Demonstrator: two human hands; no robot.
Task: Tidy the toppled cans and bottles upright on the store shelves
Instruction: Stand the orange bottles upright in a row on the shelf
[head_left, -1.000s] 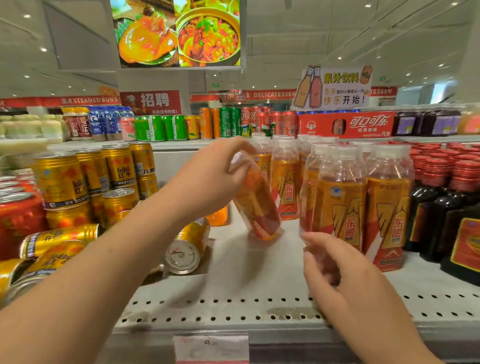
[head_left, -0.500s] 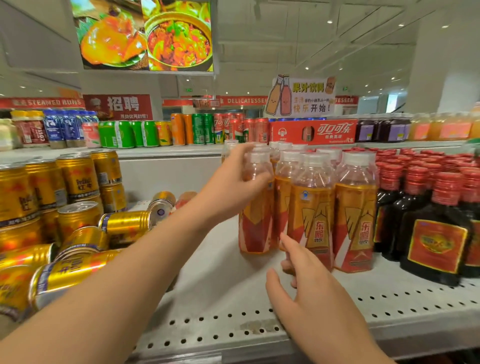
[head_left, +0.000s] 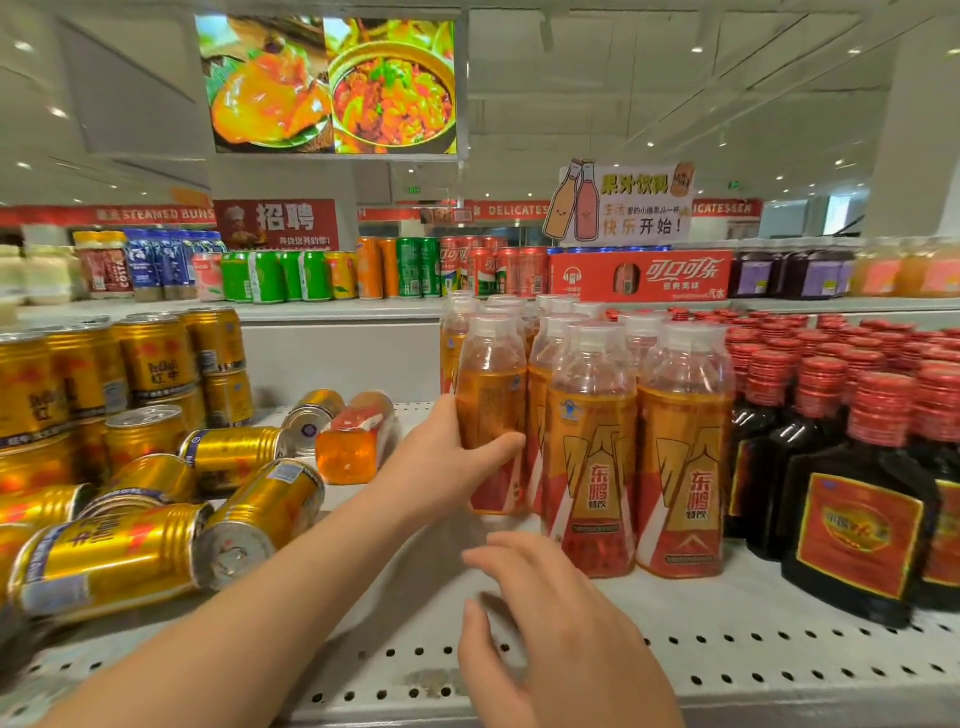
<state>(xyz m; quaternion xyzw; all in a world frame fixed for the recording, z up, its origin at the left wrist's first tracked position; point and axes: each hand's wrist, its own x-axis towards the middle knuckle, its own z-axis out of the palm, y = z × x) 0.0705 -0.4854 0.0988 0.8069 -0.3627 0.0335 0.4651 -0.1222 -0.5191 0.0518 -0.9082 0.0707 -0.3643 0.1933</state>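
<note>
Perforated shelf (head_left: 753, 654): left grip (head_left: 441, 467) wraps upright bottle (head_left: 491, 384) (row's left end); right grip (head_left: 561, 634) spread, empty.

Bright, even light from ceiling spots (head_left: 696, 49); glare on the cans (head_left: 109, 564); faint shadow on the shelf (head_left: 753, 613) beneath the blurred right hand (head_left: 566, 639); edges bend; background soft.

- We saw left hand (head_left: 447, 467) gripping an upright orange bottle (head_left: 491, 415) on the perforated shelf (head_left: 727, 649).
- Right hand (head_left: 561, 639) hovered nearer us, fingers relaxed.
- Toppled bottle (head_left: 358, 441) and gold cans (head_left: 260, 514) lay left.
</note>
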